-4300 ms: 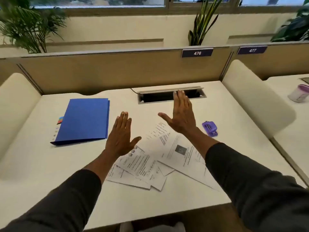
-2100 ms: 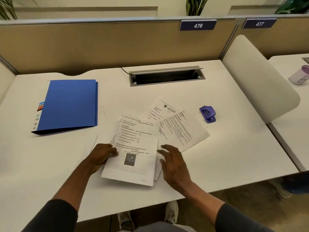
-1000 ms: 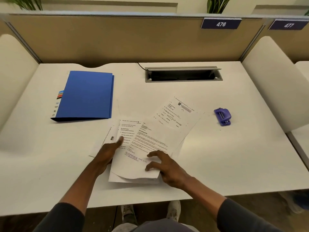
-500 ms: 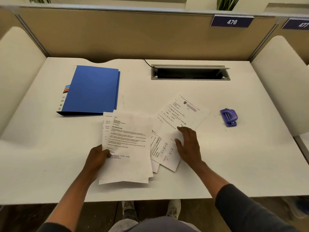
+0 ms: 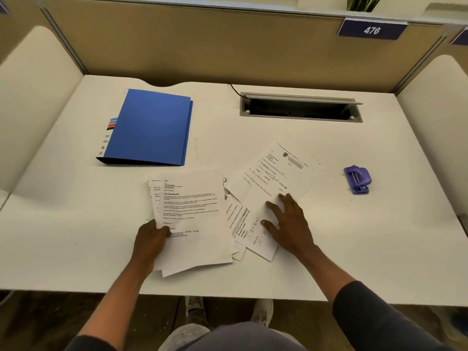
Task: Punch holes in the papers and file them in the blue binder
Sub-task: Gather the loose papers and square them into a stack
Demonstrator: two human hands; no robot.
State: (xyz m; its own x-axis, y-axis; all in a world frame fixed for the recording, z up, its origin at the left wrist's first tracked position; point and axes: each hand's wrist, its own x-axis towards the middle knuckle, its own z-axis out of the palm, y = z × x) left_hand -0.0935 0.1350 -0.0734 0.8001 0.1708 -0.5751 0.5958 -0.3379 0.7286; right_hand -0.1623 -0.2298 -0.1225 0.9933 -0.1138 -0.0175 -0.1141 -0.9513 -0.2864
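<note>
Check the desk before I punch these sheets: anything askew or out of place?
Yes: the papers lie fanned at different angles, not squared. The left hand grips one bunch, the right hand presses the others flat.

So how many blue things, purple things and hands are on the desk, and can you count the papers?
Blue binder: 1
Purple hole punch: 1
Hands: 2, the left hand gripping a stack of papers, the right hand flat on loose sheets
Papers: overlapping, so no exact count; at least 5 show
Total without the papers: 4
</note>
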